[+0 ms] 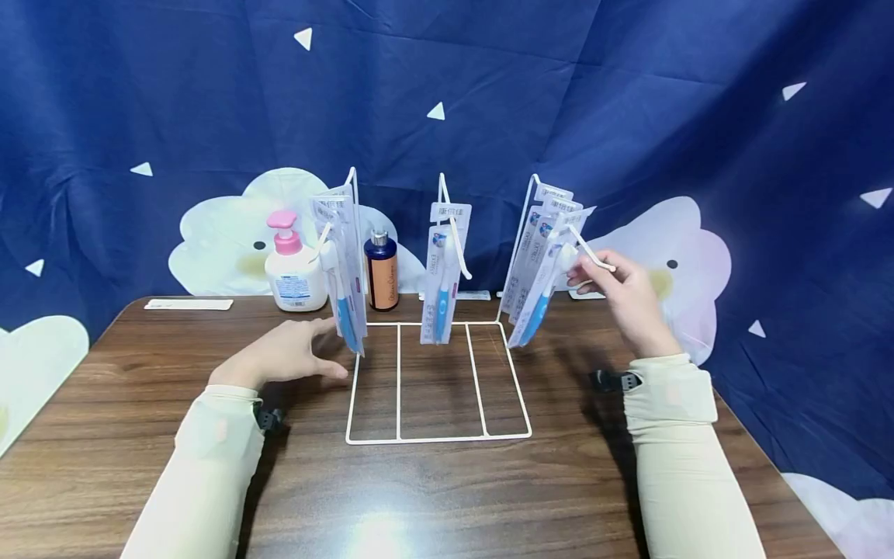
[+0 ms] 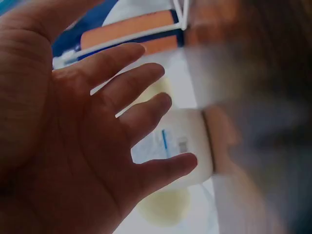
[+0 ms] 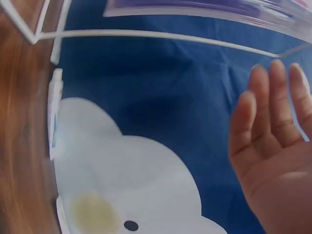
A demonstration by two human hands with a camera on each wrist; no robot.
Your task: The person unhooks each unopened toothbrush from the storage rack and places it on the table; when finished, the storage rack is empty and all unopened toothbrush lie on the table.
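White wire rack (image 1: 438, 380) is stood on the wood table (image 1: 140, 435), with three hooks carrying carded toothbrushes. Left packs (image 1: 344, 268) hang on the left hook, one pack (image 1: 441, 279) on the middle hook, right packs (image 1: 541, 268) on the right hook (image 1: 594, 255).

Right hand (image 1: 625, 299) is held up at the tip of the right hook, just beside the front right pack. Fingers are seen straight and close together in the right wrist view (image 3: 273, 117); nothing is gripped there. Contact with the hook tip cannot be told for sure from the head view.

Left hand (image 1: 286, 353) is rested low by the rack's left edge, near the left packs, fingers spread and relaxed (image 2: 131, 102), nothing held. Pump bottle (image 1: 293, 268) and brown bottle (image 1: 381, 272) are stood behind it.

Step judged: right-hook packs are being addressed, hand at the hook end, no pack pinched yet. Next move is judged to call for a pinch on the front card's top, then a slide along the hook past its upturned tip, with the rack base steadied by the left hand so it is not dragged.
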